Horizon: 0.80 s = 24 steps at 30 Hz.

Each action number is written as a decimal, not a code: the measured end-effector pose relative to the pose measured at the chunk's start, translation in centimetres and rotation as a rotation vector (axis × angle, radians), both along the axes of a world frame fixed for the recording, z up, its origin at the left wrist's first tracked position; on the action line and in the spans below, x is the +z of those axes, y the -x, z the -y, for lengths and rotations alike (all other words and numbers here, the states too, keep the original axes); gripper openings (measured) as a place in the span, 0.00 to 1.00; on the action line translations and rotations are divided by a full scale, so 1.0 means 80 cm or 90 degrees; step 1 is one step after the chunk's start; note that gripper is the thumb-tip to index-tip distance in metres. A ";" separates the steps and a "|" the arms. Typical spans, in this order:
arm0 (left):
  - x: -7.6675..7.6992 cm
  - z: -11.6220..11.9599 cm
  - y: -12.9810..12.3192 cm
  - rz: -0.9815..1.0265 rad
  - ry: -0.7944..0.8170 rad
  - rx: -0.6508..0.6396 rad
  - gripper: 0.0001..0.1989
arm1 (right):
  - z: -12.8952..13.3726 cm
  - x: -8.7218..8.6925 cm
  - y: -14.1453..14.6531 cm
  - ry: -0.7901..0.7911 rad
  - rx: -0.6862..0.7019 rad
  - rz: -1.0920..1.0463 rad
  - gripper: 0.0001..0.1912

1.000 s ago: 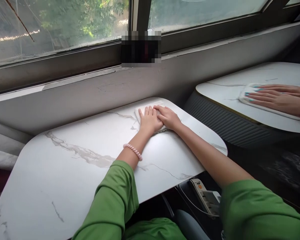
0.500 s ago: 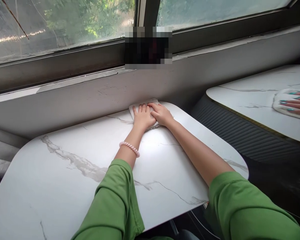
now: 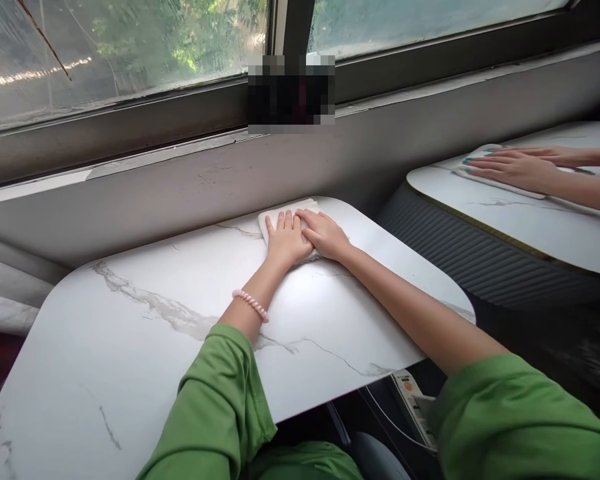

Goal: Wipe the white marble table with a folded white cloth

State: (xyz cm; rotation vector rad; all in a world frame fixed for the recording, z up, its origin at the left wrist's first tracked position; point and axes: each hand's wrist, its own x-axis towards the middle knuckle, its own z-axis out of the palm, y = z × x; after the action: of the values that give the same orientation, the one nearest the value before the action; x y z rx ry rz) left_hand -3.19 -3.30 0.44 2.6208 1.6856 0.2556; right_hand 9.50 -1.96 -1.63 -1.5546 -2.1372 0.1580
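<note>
A folded white cloth (image 3: 275,212) lies near the far edge of a white marble-patterned table (image 3: 145,373). My left hand (image 3: 286,241) rests flat on it with the fingers spread, and a pink coiled band (image 3: 251,305) circles that wrist. Beside it, my right hand (image 3: 327,235) also lies over the cloth, fingers stretched toward the left hand and touching or nearly touching it. The palms hide part of the cloth.
On a second marble-patterned table (image 3: 525,230) at the right, another person's hands (image 3: 520,167) press a white cloth (image 3: 473,172). A wall (image 3: 180,187) and window stand behind my table. Below its front edge is a power strip (image 3: 413,403).
My hands and the cloth stay at nearly the same spot on the table. The other person's hands and cloth have moved left and farther back across their table. The view has shifted slightly.
</note>
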 end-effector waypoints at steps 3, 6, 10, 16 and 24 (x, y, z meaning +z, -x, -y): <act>0.004 0.034 0.001 -0.008 0.020 -0.021 0.33 | 0.038 -0.001 -0.003 0.001 -0.010 0.022 0.28; 0.004 0.073 0.001 0.001 0.027 -0.049 0.34 | 0.083 -0.004 -0.006 -0.014 -0.015 0.047 0.28; 0.004 0.128 0.005 0.018 0.035 -0.083 0.36 | 0.149 -0.006 -0.008 -0.037 -0.020 0.088 0.28; 0.015 0.203 0.018 -0.021 0.088 -0.121 0.39 | 0.229 0.005 -0.007 -0.068 0.031 0.153 0.26; 0.037 0.254 0.047 -0.079 0.105 -0.151 0.39 | 0.262 0.019 0.010 -0.064 0.100 0.064 0.21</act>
State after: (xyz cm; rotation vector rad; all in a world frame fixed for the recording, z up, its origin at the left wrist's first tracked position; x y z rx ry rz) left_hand -6.97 -23.66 3.39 2.7239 1.3390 -0.0494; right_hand 8.66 -22.92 -0.13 -1.3647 -2.3087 0.0241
